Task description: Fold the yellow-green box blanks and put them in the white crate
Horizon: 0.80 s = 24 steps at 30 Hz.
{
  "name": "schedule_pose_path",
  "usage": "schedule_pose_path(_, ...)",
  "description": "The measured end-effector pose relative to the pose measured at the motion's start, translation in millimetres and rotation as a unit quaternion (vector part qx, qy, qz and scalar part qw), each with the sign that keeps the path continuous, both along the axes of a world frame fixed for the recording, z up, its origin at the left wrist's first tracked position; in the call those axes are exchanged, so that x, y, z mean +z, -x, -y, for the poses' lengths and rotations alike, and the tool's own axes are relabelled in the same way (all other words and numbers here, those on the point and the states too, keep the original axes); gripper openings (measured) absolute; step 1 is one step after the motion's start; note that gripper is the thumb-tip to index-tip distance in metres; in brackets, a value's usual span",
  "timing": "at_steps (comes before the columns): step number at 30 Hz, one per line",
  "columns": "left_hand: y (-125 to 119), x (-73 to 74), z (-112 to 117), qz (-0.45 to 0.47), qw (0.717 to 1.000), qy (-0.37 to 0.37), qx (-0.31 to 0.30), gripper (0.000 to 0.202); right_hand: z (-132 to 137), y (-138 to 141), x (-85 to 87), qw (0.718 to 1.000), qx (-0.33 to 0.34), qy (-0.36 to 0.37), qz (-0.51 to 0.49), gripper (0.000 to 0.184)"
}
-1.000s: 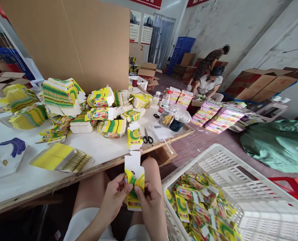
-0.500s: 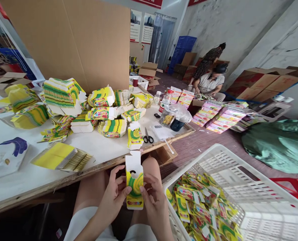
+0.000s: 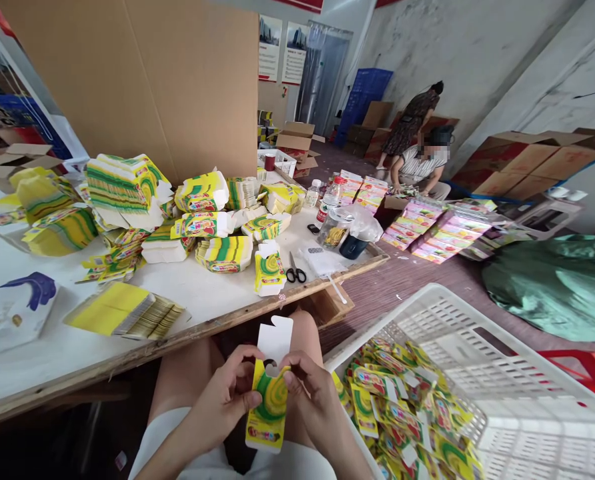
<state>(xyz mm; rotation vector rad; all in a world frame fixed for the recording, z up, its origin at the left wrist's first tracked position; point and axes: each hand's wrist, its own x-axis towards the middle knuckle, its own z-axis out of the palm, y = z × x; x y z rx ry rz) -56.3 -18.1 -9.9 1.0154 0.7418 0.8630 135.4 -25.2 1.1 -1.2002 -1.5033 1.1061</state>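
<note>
A small yellow-and-green printed carton (image 3: 269, 407) is held up over my lap, its white flap (image 3: 275, 337) standing open at the top. My left hand (image 3: 232, 393) grips the carton's left edge between thumb and fingers. On the other edge, near the upper opening, my right hand (image 3: 307, 387) pinches the cardboard. Something dark shows in the carton's mouth; I cannot make out what. Just beyond, at the table's edge, lies a small stack of the same cartons (image 3: 269, 270) beside black-handled scissors (image 3: 295, 272).
A white plastic crate (image 3: 437, 293) at my right holds many yellow cartons (image 3: 377, 383). Bundles of flat cartons (image 3: 125, 187) cover the table (image 3: 202, 303). A jar (image 3: 333, 230) and bottle (image 3: 330, 197) stand at its right end. Two people (image 3: 420, 163) are farther back, near pink boxes (image 3: 410, 223).
The carton has dropped slightly and tilted, its top leaning right. My right hand has shifted up along its edge towards the opening.
</note>
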Motion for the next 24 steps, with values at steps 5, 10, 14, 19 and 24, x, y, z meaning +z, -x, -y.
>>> schedule_pose_path(5, 2, -7.2, -3, 0.028, 0.999, 0.01, -0.02, 0.078, 0, 2, -16.2, 0.995, -0.085, -0.058, 0.014, 0.028)
schedule_pose_path(10, 5, -14.7, -7, -0.073, 0.997, -0.038, 0.011, 0.054, -6, -6, -11.4, 0.995, -0.096, 0.004, -0.028, 0.041)
schedule_pose_path(14, 6, -13.4, -9, -0.132, 0.989, -0.07, 0.018, 0.044, -7, -10, -1.4, 0.989, -0.021, 0.101, -0.104, 0.046)
schedule_pose_path(19, 6, -9.2, -9, -0.153, 0.984, -0.093, 0.014, 0.042, -6, -8, -3.0, 0.987, 0.002, 0.103, -0.121, 0.046)
schedule_pose_path(24, 3, -4.7, -6, -0.114, 0.989, -0.089, 0.001, 0.051, -11, 3, -7.5, 0.996, -0.029, 0.058, 0.057, 0.038)
